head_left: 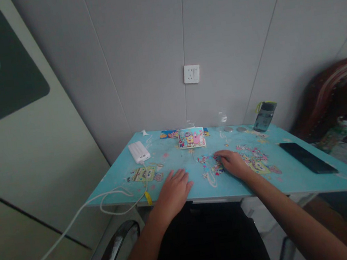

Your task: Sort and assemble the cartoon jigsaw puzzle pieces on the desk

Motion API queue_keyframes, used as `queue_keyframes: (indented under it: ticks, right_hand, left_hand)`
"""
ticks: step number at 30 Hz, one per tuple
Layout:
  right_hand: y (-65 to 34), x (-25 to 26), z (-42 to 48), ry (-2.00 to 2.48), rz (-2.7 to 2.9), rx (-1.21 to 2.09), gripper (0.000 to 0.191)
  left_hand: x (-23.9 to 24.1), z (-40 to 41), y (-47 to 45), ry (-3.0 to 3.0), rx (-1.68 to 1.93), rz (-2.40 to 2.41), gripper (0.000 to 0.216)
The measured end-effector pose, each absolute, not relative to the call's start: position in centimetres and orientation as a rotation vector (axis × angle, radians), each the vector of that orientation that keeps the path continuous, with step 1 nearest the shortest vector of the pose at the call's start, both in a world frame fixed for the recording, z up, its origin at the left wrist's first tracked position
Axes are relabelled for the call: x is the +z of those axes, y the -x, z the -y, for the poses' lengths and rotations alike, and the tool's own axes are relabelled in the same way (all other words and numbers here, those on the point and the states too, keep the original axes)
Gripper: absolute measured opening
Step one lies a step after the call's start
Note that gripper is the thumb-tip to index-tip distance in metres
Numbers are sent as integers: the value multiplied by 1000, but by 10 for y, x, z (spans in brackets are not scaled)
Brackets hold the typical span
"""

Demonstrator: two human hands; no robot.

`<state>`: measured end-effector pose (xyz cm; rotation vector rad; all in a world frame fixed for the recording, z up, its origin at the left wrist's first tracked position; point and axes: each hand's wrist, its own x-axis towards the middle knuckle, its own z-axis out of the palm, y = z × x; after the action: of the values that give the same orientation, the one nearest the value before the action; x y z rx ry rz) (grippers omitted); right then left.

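My left hand [174, 191] lies flat on the light-blue table [177, 157] near its front edge, fingers stretched out and holding nothing. My right hand [233, 163] rests palm down on a cluster of colourful jigsaw pieces [212, 168] in the middle of the table, its fingers bent over them; whether they pinch a piece I cannot make out. More joined pieces [256, 159] spread to the right of that hand. A small cartoon picture card [191, 138] lies farther back. Another patch of joined pieces [144, 174] sits to the left.
A white power bank [139, 151] lies at the back left, its white cable [115, 196] trailing off the front edge. A black phone [306, 157] lies at the right. A second phone [264, 116] leans against the wall. A wall socket [191, 74] is above.
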<state>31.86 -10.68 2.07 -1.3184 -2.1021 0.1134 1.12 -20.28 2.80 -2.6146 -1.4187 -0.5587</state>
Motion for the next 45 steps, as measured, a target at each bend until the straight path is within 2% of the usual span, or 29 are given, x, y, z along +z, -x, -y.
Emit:
queue_keyframes:
  ticks: [13,20,31,36,45]
  right_hand:
    - [-310,23,116,1224,2230,198,49]
    - [-335,28,107,1564,1817,7,49]
    - [-343,23,107,1747,1861,-38,29]
    - [-340,24,109,1755,1891,-41,21]
    - [-364,41,113,1711,1803,-30,32]
  left_hand:
    - [39,192,-49,2733,-536,1275,36]
    - [39,188,-46,2750,-535,1277,40]
    - [28,148,-88,2791,-524,1325,55]
    - [22,146,-82,2801,-496,1352,56]
    - [22,154,-77,2775,-543,1372,53]
